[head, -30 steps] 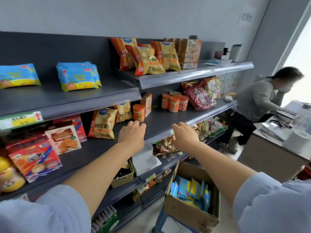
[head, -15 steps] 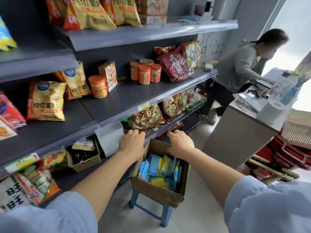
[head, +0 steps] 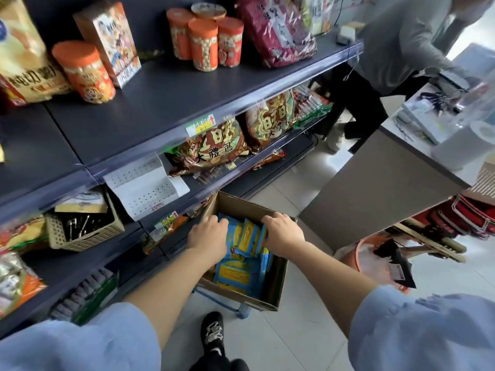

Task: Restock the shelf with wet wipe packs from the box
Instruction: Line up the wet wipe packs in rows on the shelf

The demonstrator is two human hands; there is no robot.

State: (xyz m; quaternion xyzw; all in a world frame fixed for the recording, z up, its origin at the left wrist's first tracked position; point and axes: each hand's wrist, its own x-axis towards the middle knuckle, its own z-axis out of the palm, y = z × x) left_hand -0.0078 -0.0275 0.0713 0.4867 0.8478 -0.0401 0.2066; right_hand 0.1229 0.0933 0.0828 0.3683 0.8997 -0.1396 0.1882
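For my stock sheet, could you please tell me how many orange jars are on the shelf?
5: one jar left of the carton; four clustered right of it, the rear one partly hidden.

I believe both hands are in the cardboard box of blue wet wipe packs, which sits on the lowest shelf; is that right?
Not quite: the head view shows the cardboard box resting on a blue stool on the floor in front of the shelving, not on the lowest shelf. The left hand and right hand are indeed in it, among the blue wet wipe packs.
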